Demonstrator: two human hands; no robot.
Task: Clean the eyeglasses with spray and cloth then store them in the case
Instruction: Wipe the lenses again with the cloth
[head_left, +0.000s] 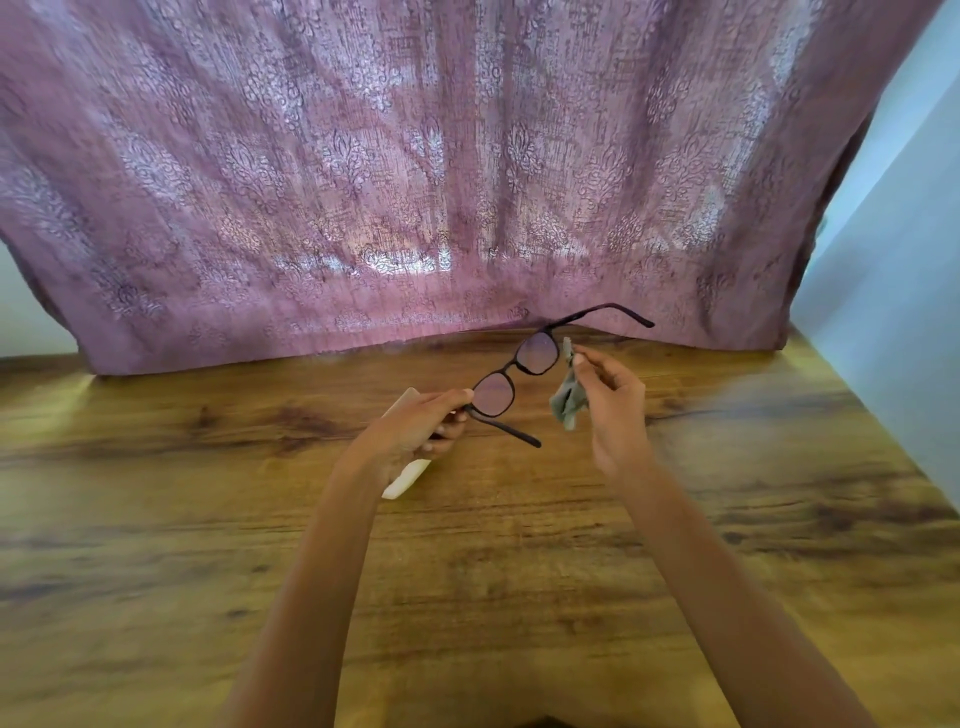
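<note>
- Your left hand has its fingers pinched on the glasses right at the near hinge, holding them up above the table with both arms unfolded.
- Your right hand has its fingers closed on the bunched grey cloth, just beside the far lens, maybe touching the rim, hard to say.
- I'd flatten that cloth over your fingertips and wipe both sides of each lens, going gentle.
- A white thing sits under your left palm, mostly hidden; case or spray, can't tell.
- Wood-grain tabletop, purple patterned curtain hanging beyond your fingers, pale wall off right.
</note>
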